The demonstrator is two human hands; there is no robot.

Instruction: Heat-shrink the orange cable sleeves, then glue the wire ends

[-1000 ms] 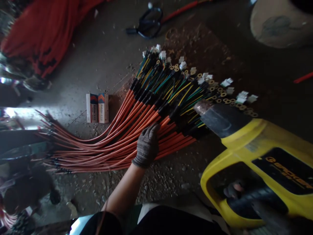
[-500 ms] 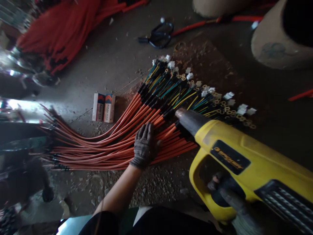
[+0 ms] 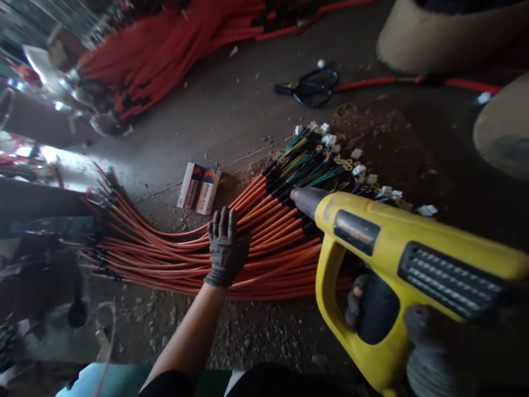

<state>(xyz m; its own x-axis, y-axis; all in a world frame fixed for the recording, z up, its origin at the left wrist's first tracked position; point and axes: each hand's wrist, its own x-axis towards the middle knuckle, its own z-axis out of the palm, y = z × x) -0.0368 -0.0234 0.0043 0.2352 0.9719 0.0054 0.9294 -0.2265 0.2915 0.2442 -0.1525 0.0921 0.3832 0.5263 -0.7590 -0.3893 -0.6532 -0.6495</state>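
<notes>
L hand (image 3: 226,248) flat on orange cables (image 3: 276,225), fingers straight, thumb apart — prob. springy, hold mid-length; R hand (image 3: 427,339) clamped on heat gun (image 3: 390,223) — prob. heavyish, hold by grip

Left hand (image 3: 225,251) on orange cables (image 3: 281,259), right hand (image 3: 427,342) holding heat gun (image 3: 388,229)

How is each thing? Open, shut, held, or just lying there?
Orange cables: fanned out.
Heat gun: held; on or off, can't tell.
Left hand: gloved, resting on the cables.
Right hand: gloved, gripping the heat gun.
Scissors: lying down, blades seemingly shut.
Small boxes: lying side by side.
</notes>
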